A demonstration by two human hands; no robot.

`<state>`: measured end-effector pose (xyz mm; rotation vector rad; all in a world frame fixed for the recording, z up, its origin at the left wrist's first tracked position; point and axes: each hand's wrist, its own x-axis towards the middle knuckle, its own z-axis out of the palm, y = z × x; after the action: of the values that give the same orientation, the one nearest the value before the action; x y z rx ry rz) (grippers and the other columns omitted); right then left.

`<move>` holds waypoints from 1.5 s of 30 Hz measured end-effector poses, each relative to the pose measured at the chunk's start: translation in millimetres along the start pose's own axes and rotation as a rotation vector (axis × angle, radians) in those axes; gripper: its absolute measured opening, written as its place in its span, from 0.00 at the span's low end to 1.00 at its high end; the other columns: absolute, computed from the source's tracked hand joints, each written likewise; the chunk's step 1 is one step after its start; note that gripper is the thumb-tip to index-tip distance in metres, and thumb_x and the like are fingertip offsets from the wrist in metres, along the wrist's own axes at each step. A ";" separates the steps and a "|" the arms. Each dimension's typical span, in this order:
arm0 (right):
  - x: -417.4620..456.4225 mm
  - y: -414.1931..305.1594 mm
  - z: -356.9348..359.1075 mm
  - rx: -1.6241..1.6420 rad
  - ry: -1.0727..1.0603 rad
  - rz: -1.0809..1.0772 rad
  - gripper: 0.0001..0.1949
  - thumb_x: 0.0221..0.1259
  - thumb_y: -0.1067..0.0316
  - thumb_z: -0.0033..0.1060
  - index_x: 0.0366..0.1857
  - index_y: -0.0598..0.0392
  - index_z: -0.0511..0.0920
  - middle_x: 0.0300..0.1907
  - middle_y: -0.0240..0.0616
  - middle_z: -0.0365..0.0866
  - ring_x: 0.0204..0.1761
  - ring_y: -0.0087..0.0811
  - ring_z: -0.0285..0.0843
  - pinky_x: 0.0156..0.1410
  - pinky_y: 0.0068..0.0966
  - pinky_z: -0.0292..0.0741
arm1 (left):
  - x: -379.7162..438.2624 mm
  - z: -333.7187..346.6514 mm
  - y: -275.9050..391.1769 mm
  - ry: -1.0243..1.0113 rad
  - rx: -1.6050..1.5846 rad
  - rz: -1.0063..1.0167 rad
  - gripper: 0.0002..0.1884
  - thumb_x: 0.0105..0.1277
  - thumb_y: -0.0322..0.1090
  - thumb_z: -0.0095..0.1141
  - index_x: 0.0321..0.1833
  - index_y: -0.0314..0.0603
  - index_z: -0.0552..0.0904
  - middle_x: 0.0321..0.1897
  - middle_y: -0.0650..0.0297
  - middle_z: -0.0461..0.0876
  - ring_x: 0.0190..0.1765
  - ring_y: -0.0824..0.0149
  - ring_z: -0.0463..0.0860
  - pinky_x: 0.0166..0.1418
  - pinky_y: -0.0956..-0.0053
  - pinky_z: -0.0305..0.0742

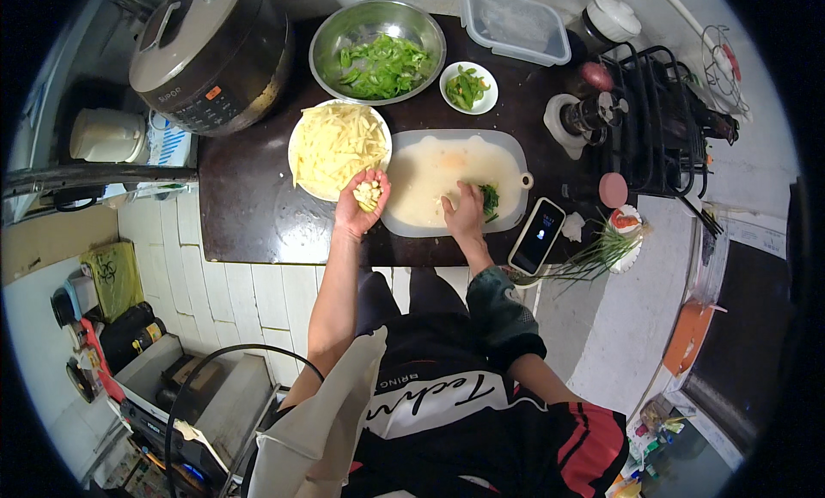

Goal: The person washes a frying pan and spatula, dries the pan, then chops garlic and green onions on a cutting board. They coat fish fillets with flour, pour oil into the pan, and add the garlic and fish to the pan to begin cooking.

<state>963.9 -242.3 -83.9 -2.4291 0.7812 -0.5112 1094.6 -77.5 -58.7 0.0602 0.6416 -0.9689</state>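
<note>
Chopped pale pieces, seemingly garlic (367, 196), lie in the cupped palm of my left hand (358, 208), just in front of a white plate heaped with cut potato strips (338, 143). My right hand (464, 213) is over the translucent cutting board (412, 169), fingers spread, with a few small pale bits near the fingertips. Whether it holds any of them is too small to tell. Chopped dark greens (490, 203) lie on the board right beside that hand.
Behind are a steel bowl of sliced green peppers (387, 66), a small white dish of green pieces (467, 89) and a plastic container (515, 26). A rice cooker or pressure cooker (213, 66) stands left; a phone (537, 237), green onions (596, 250) and a black rack (657, 121) are right.
</note>
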 end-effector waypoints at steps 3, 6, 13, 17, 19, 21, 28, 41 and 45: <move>-0.6 -1.3 -0.5 0.038 -0.113 0.019 0.16 0.38 0.72 0.63 0.36 0.62 0.75 0.40 0.46 0.70 0.43 0.45 0.69 0.50 0.33 0.67 | -0.2 -1.2 1.8 0.000 0.023 0.008 0.08 0.62 0.34 0.43 0.34 0.37 0.74 0.36 0.58 0.76 0.40 0.62 0.77 0.50 0.67 0.73; -5.5 -6.4 9.6 0.108 -0.181 -0.009 0.13 0.38 0.75 0.59 0.33 0.62 0.75 0.37 0.46 0.72 0.40 0.45 0.70 0.46 0.32 0.69 | 0.5 -2.3 1.8 0.007 0.023 0.000 0.08 0.62 0.34 0.43 0.34 0.38 0.74 0.36 0.58 0.77 0.40 0.62 0.77 0.51 0.67 0.73; -4.0 -2.9 25.6 0.123 -0.161 -0.064 0.05 0.35 0.80 0.53 0.21 0.62 0.74 0.24 0.45 0.73 0.29 0.44 0.73 0.34 0.33 0.70 | 1.9 -5.3 -0.8 0.011 0.069 -0.018 0.09 0.62 0.34 0.43 0.35 0.37 0.75 0.35 0.58 0.77 0.41 0.63 0.77 0.50 0.67 0.73; 7.4 -10.6 21.9 0.052 -0.145 -0.025 0.04 0.34 0.79 0.54 0.20 0.62 0.74 0.21 0.45 0.73 0.26 0.44 0.73 0.33 0.32 0.70 | 8.5 -10.8 -13.0 0.051 0.179 -0.054 0.10 0.63 0.35 0.41 0.36 0.37 0.75 0.36 0.57 0.78 0.42 0.62 0.77 0.50 0.67 0.74; 12.9 -19.9 13.8 0.143 -0.123 0.014 0.05 0.35 0.78 0.57 0.20 0.61 0.75 0.22 0.45 0.73 0.25 0.43 0.73 0.31 0.30 0.71 | 13.3 -14.4 -22.4 0.089 0.270 -0.070 0.11 0.63 0.36 0.40 0.36 0.37 0.75 0.37 0.57 0.78 0.43 0.61 0.77 0.49 0.67 0.74; 14.4 -30.8 0.2 0.379 -0.091 0.063 0.05 0.36 0.76 0.59 0.21 0.60 0.75 0.23 0.46 0.75 0.23 0.41 0.74 0.30 0.27 0.71 | 18.1 -17.6 -30.7 0.130 0.367 -0.080 0.12 0.64 0.37 0.40 0.36 0.38 0.75 0.36 0.60 0.78 0.42 0.64 0.77 0.49 0.69 0.74; 19.3 -63.2 -42.3 0.259 -0.377 0.016 0.05 0.39 0.70 0.57 0.21 0.57 0.74 0.23 0.41 0.76 0.23 0.40 0.74 0.29 0.30 0.69 | 29.5 -17.6 -47.3 0.090 0.442 -0.207 0.12 0.64 0.40 0.40 0.35 0.42 0.76 0.33 0.65 0.79 0.38 0.67 0.79 0.39 0.75 0.76; 59.5 32.0 -71.1 0.363 -0.138 0.076 0.07 0.47 0.78 0.54 0.32 0.61 0.78 0.29 0.38 0.79 0.28 0.25 0.76 0.34 0.18 0.71 | 30.6 0.8 -50.6 0.145 0.192 -0.173 0.10 0.62 0.36 0.43 0.32 0.38 0.76 0.33 0.59 0.78 0.37 0.65 0.78 0.42 0.70 0.77; 74.4 93.7 -75.8 0.176 -0.467 -0.153 0.09 0.44 0.80 0.55 0.33 0.63 0.77 0.31 0.41 0.76 0.32 0.32 0.77 0.37 0.22 0.72 | 16.2 2.9 -24.7 0.090 0.158 -0.087 0.08 0.61 0.34 0.45 0.31 0.37 0.75 0.32 0.60 0.77 0.36 0.65 0.78 0.43 0.70 0.76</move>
<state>943.6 -381.3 -65.6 -2.3195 0.3395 -0.0522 1083.2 -104.9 -59.3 0.2184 0.6538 -1.1042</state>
